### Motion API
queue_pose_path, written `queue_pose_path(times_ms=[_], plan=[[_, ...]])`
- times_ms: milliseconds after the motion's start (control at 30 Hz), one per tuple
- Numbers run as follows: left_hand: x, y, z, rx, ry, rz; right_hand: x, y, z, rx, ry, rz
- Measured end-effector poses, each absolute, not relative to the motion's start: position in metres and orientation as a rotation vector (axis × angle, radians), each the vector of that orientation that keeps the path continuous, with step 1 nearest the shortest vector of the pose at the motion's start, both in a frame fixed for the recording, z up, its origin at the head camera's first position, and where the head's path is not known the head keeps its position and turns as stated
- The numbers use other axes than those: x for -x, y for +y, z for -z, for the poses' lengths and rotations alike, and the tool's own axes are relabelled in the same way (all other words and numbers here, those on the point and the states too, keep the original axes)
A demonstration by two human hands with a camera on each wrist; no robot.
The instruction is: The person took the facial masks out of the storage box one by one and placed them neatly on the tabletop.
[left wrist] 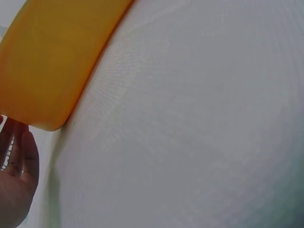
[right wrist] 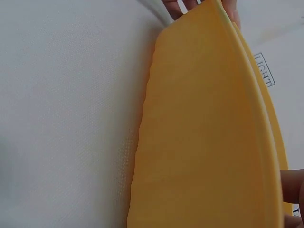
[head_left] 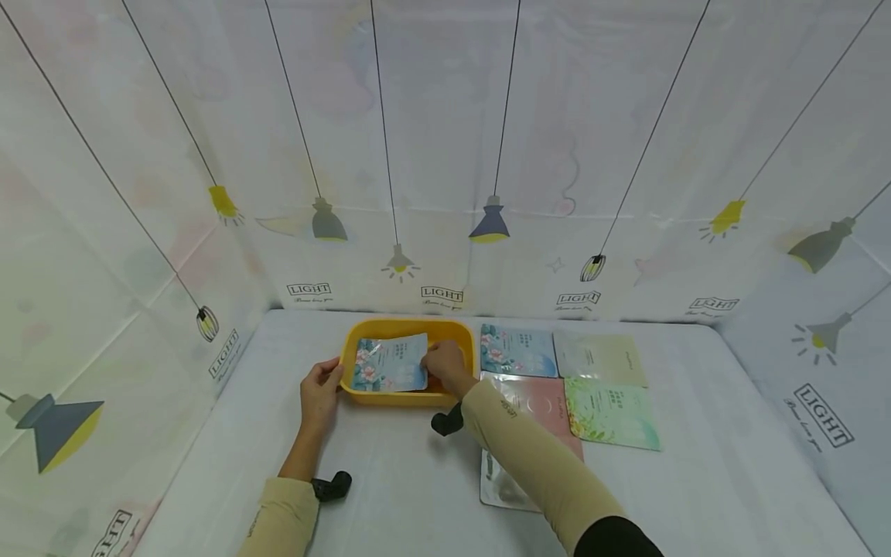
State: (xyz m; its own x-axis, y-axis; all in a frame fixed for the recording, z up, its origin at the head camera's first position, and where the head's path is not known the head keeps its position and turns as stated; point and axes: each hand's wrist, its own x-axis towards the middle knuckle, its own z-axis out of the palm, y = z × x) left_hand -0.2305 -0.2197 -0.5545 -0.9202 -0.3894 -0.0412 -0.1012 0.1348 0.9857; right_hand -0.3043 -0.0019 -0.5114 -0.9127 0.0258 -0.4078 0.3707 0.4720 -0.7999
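A yellow plastic basket [head_left: 411, 399] stands near the back of the white table. At its left end my left hand [head_left: 320, 398] grips the rim, and the right wrist view shows these fingers [right wrist: 231, 8] at the far corner. My right hand [head_left: 445, 365] reaches over the front wall into the basket. Its fingers pinch the right edge of a blue floral sachet [head_left: 390, 363], the flat face-mask kind. Something reddish shows under that hand, mostly hidden. In the right wrist view the basket wall hides most of the right hand [right wrist: 293, 192].
Right of the basket lie another blue sachet [head_left: 518, 350], a pale beige one [head_left: 602, 358], a green one [head_left: 612, 412] and a pink one [head_left: 550, 394]. A silvery one [head_left: 501, 487] lies partly under my right sleeve. A printed curtain [head_left: 445, 155] hangs behind the table.
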Motion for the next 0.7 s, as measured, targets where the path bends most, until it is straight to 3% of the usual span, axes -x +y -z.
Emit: queue_pose_path(times_ms=[700], plan=[[0.231,-0.221,0.557,-0.482,-2.167,1.88,0.296,0.015,0.494,-0.274,2.109,1.786]])
